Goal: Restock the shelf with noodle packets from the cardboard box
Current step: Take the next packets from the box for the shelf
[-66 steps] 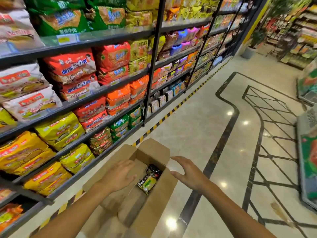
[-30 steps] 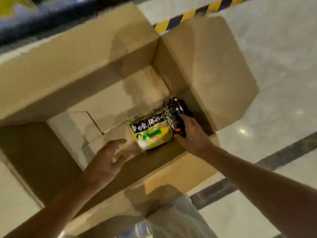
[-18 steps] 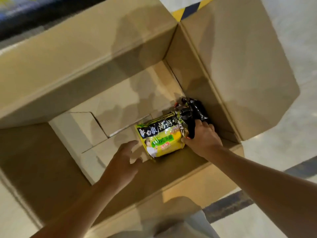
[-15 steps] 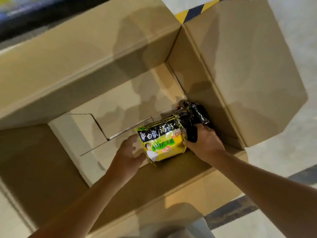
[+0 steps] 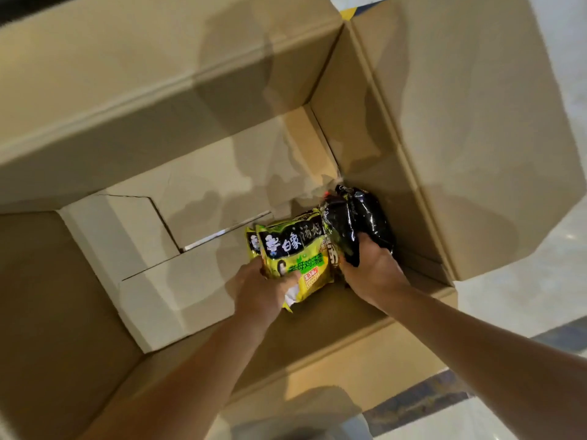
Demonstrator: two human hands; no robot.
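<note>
I look straight down into an open cardboard box (image 5: pixel 203 122). A small stack of noodle packets stands on edge in its far right corner. The front packets are yellow-green (image 5: pixel 295 252) with white lettering; the packets behind them are black (image 5: pixel 359 217). My left hand (image 5: pixel 263 290) grips the lower left edge of the yellow-green packets. My right hand (image 5: pixel 371 271) is closed around the black packets from the right. Both forearms reach in over the near wall of the box.
The box flaps (image 5: pixel 476 138) stand open on all sides. The bottom of the box (image 5: pixel 178 281) to the left of the packets is bare cardboard. Pale polished floor (image 5: pixel 540 281) with a dark stripe shows at the right.
The view went from the shelf aisle down into the box. My right hand took the black packets, then my left hand closed on the yellow-green ones, and the stack is tilted up.
</note>
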